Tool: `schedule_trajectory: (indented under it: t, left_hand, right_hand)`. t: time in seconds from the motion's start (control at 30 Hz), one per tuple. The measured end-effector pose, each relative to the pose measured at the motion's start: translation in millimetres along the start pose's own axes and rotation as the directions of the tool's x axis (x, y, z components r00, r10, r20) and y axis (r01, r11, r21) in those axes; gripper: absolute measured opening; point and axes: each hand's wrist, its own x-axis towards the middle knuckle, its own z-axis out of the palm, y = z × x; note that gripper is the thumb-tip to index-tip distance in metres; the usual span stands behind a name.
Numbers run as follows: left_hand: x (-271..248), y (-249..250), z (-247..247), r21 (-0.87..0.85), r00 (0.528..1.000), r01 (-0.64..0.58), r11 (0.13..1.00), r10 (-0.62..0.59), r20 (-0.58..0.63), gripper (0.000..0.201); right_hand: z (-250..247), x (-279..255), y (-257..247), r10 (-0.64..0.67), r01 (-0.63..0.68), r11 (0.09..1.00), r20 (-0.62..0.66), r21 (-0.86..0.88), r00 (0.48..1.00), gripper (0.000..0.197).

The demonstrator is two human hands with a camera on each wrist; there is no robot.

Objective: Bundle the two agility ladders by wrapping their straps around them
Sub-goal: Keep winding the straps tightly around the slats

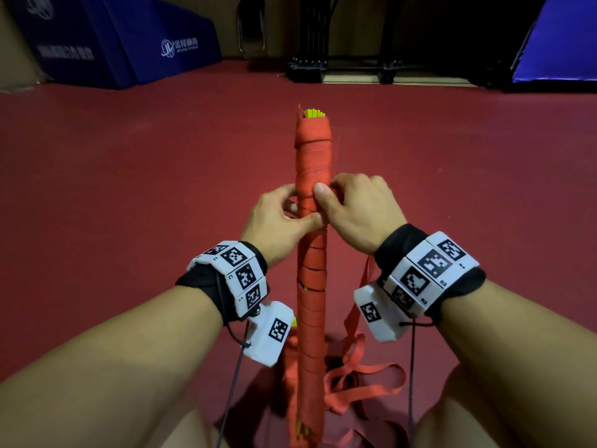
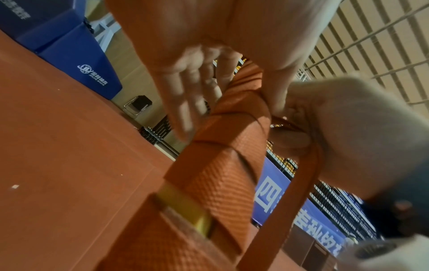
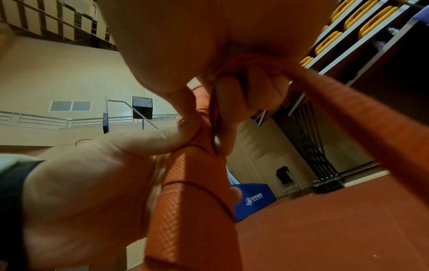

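Hands (image 1: 277, 218) curled, pinching strap (image 1: 312, 202)

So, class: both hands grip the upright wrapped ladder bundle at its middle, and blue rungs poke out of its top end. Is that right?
Not quite. The rungs poking out of the top are yellow, not blue, as the head view shows. The rest holds: the left hand and right hand grip the upright bundle at its middle.

Wrapped ladder bundle (image 1: 312, 253) runs centre, pointing away from the person, above the floor (image 1: 129, 176). Left hand (image 1: 277, 218) on its left side, right hand (image 1: 358, 205) on its right, both at mid-length. Loose strap (image 1: 361, 376) piled on floor below-right of bundle. Mats (image 1: 122, 43) far left, folding chair (image 1: 252, 27) behind centre, rack (image 1: 349, 69) behind, right of the chair.
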Motion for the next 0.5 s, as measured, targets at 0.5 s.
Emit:
schedule_trajectory:
  t: [0.5]
  left_hand:
    - [1.6, -0.5, 6.0, -0.15, 0.99, 0.025, 0.988, -0.003, 0.144, 0.039]
  right_hand:
    - [0.7, 2.0, 5.0, -0.006, 0.006, 0.994, -0.004, 0.111, 1.0, 0.049]
